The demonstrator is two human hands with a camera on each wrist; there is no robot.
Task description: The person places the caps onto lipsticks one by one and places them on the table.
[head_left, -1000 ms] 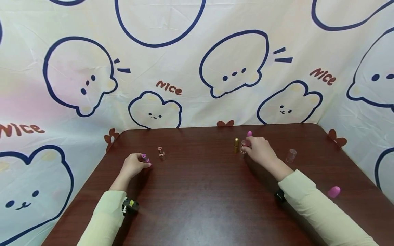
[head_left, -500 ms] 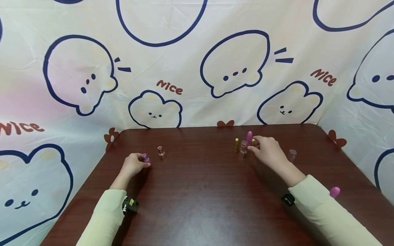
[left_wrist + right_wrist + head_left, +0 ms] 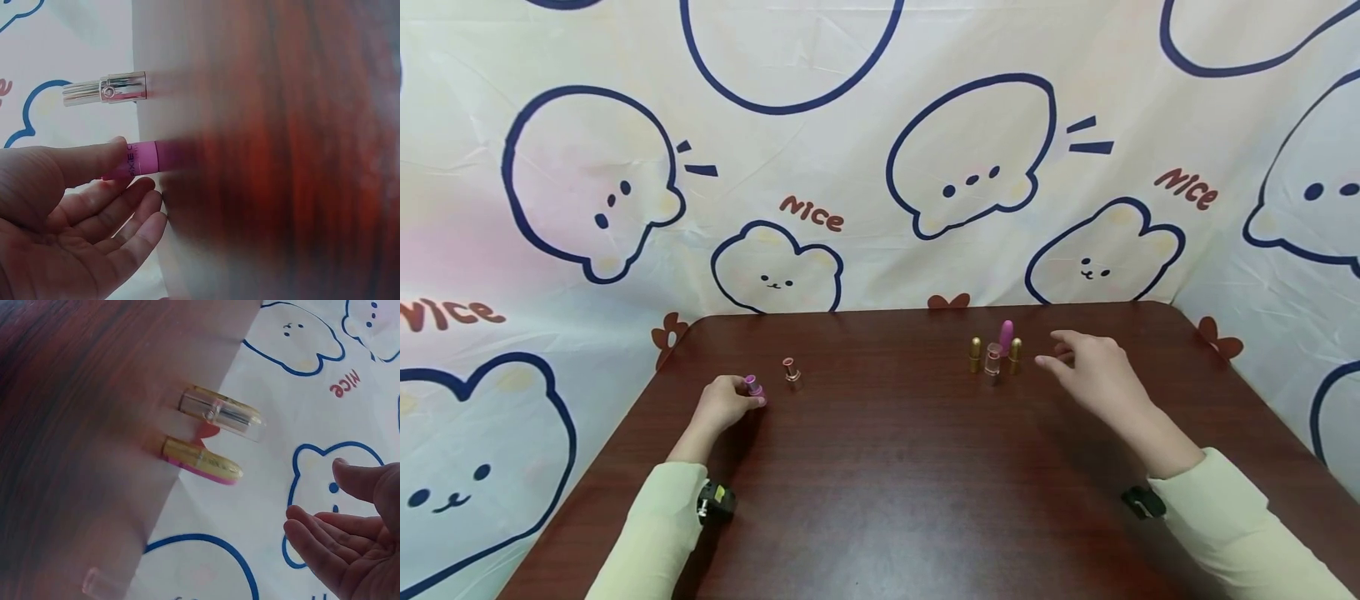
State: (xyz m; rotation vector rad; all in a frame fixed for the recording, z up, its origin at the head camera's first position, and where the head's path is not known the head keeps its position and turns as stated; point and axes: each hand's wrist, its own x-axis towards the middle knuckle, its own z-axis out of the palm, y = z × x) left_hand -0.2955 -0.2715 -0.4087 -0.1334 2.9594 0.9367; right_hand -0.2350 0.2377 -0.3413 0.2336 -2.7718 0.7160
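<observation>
My left hand pinches a purple lipstick tube between thumb and fingers. The tube's base meets the table. Beside it stands a rose-gold lipstick without a cap. On the right, my right hand is in the air with fingers extended and nothing in them. Left of those fingers is a close group of upright lipsticks: a gold one, a clear-capped one, a pink one and a second gold one. In the right wrist view the gold lipstick partly covers the pink one.
A dark brown wooden table lies under both hands. Patterned cloth hangs behind it and at the sides. A clear cap shows at the lower edge of the right wrist view; the right arm hides it in the head view.
My right hand has let go of the right-hand gold lipstick and drawn back to the right. The clear cap and pink cap have passed behind that arm. The left hand stays put.
</observation>
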